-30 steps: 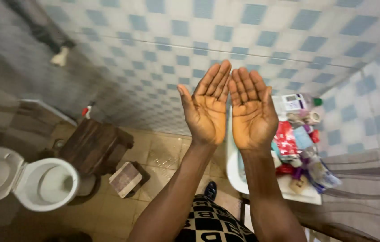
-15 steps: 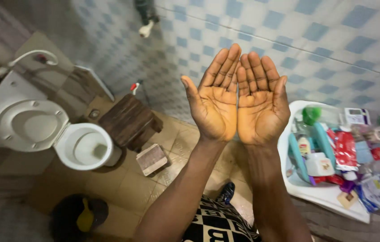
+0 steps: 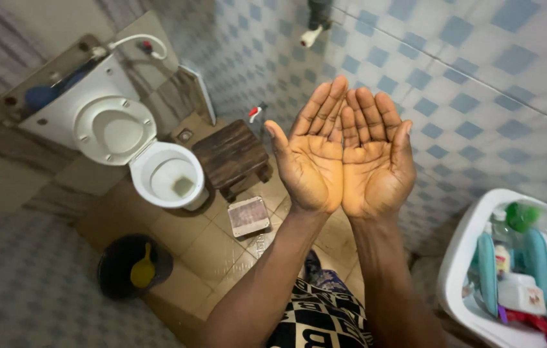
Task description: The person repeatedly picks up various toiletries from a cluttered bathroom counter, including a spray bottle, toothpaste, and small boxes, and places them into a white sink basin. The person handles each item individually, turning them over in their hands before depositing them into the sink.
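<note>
My left hand (image 3: 311, 154) and my right hand (image 3: 375, 158) are raised in front of me, palms up and side by side, their inner edges touching to form a shallow cup. Both palms hold nothing, and the fingers are straight and close together. Behind them is a wall of blue and white checked tiles (image 3: 479, 84). Below them my forearms run down toward my black and cream patterned clothing (image 3: 318, 319).
A white toilet (image 3: 157, 174) with its lid up stands at the left. A dark wooden stool (image 3: 231, 154) and a small block (image 3: 249, 216) sit on the tan floor. A black bucket with a yellow scoop (image 3: 135, 267) is lower left. A white basin (image 3: 463, 258) of toiletries is at right.
The view has swung left and tilted: the toilet and stool shifted toward the centre, the basin slid to the right edge. My cupped hands stayed together, palms up.
</note>
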